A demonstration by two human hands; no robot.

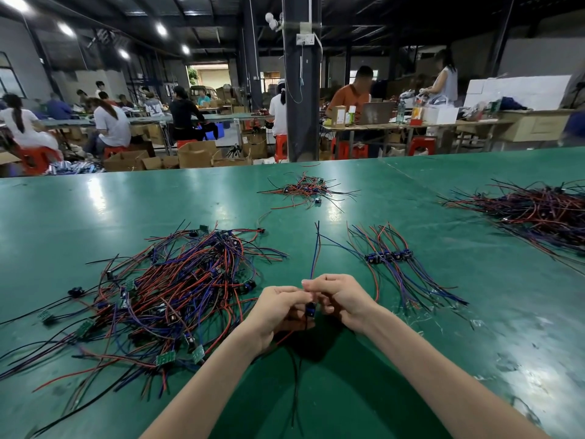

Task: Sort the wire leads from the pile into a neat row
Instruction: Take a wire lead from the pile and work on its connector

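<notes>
A tangled pile of red, blue and black wire leads (177,289) with small green boards lies on the green table (411,359) to my left. A short row of sorted leads (387,256), their blue parts side by side, lies to the right. Between them, near the front, my left hand (278,307) and my right hand (340,297) meet and pinch one wire lead (314,258). Its blue and red wires point away from me and its black wires hang toward me. A small blue part (310,309) sits between my fingers.
A smaller loose bunch of leads (305,190) lies further back in the middle. A large heap of leads (538,210) lies at the far right. Beyond the table's far edge, people sit at other benches among cardboard boxes and red stools.
</notes>
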